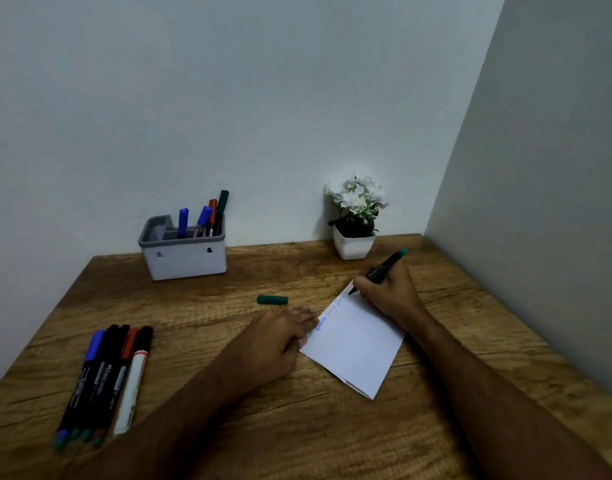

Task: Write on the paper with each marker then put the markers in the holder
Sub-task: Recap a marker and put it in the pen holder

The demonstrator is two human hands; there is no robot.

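1. Nearest on the tabletop [332, 427], five capped markers [105, 379] lie waiting.
2. Left hand [280, 336] presses the folded paper [358, 344] flat; keep it pinned.
3. Right hand [389, 289] grips the green marker [380, 270], tip on the paper's far corner; its cap [272, 299] lies just beyond.
4. Farthest, the grey holder [183, 252] keeps four markers upright in its rear compartment.

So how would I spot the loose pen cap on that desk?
Start at the grey plastic holder by the wall on the wooden desk. Towards the white folded paper lies a small green cap, alone, the only short loose piece.
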